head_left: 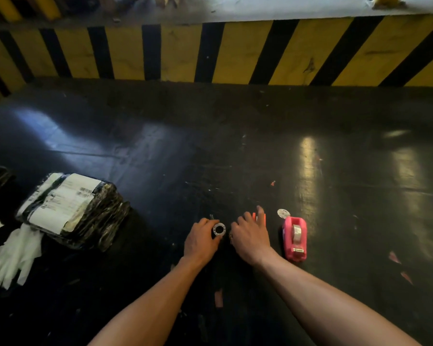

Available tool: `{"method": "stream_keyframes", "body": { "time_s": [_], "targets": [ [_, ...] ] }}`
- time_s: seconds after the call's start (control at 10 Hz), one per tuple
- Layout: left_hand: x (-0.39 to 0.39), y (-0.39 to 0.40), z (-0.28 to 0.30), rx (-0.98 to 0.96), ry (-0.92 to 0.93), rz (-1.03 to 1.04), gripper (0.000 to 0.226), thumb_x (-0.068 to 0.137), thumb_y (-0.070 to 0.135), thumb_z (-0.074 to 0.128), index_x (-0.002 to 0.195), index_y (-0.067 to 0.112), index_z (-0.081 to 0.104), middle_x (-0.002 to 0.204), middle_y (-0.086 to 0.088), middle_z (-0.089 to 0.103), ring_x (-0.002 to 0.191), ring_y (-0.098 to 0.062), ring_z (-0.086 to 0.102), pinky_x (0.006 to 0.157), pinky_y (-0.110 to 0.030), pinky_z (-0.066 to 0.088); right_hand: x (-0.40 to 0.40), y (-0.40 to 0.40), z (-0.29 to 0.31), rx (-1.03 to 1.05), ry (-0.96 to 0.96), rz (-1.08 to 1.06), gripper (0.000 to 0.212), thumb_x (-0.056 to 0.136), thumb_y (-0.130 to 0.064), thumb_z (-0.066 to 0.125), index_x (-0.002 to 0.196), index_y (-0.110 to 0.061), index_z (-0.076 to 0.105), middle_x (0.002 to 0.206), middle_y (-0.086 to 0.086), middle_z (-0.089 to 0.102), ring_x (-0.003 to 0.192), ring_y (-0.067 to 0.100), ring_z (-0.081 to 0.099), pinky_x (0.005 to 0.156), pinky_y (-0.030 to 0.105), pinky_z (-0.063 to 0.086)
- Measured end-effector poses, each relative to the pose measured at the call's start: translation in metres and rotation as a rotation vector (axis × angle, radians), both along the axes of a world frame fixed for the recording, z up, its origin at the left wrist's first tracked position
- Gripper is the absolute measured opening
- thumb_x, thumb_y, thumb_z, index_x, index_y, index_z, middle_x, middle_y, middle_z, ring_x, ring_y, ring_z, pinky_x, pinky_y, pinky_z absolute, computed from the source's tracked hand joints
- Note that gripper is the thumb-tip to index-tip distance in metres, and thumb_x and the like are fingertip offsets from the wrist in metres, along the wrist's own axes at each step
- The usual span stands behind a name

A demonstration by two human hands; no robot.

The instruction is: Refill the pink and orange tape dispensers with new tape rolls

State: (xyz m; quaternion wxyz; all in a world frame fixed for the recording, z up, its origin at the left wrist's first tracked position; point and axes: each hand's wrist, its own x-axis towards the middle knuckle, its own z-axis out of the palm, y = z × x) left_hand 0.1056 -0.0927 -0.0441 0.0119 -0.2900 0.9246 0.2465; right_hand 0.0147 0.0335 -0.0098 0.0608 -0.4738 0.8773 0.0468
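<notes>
A pink tape dispenser (295, 238) stands on the dark table, a tape roll showing in its top. My left hand (202, 239) holds a small grey ring-shaped tape core (219, 230) by its side. My right hand (250, 234) is closed around the orange tape dispenser (255, 217), of which only bright orange edges show past the fingers. A small round white disc (283, 212) lies just behind the pink dispenser.
A stack of black-wrapped parcels with white labels (70, 208) sits at the left, with white gloves (13, 255) beside it. A yellow-and-black striped barrier (210, 53) runs along the table's far edge. Small pink scraps (395, 258) lie at the right.
</notes>
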Motion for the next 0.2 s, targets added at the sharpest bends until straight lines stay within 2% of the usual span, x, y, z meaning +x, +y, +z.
{"method": "stream_keyframes", "body": {
  "time_s": [0.1,0.2],
  "targets": [
    [-0.001,0.000,-0.004,0.025,0.003,0.009,0.062,0.091,0.028,0.070,0.146,0.024,0.044,0.137,0.001,0.053,0.122,-0.016,0.051,0.100,-0.033,0.048,-0.003,0.001,0.002,-0.056,-0.045,-0.052,0.036,0.092,-0.043,0.058,0.114,-0.017,0.068,0.119,0.008,0.068,0.129,0.031,0.049,0.116,0.064,0.002],
    [0.010,0.004,-0.005,0.074,0.015,0.092,0.068,0.089,0.024,0.071,0.149,0.023,0.039,0.139,0.000,0.048,0.126,-0.017,0.048,0.104,-0.034,0.046,0.000,0.005,-0.001,-0.180,-0.083,-0.085,0.035,0.092,-0.045,0.055,0.116,-0.021,0.067,0.117,0.004,0.068,0.126,0.027,0.052,0.116,0.063,0.007]
  ]
}}
